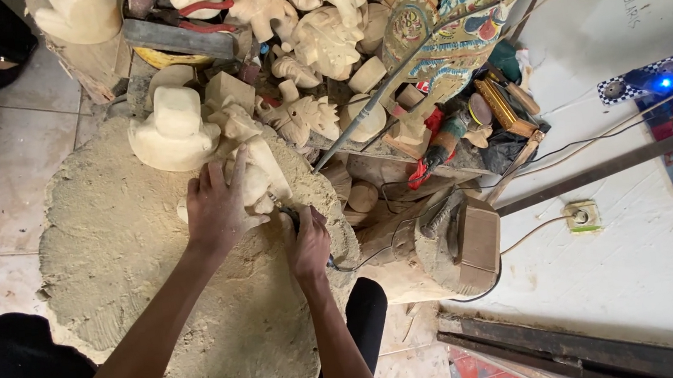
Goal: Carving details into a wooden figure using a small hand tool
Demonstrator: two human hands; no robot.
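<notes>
View: single head camera; looks steeply down from above the dusty work block [136,260]
Nearness: close; the block fills the lower left
Facing: carving pile [320,32] beyond the block; white wall [660,255] to its right
</notes>
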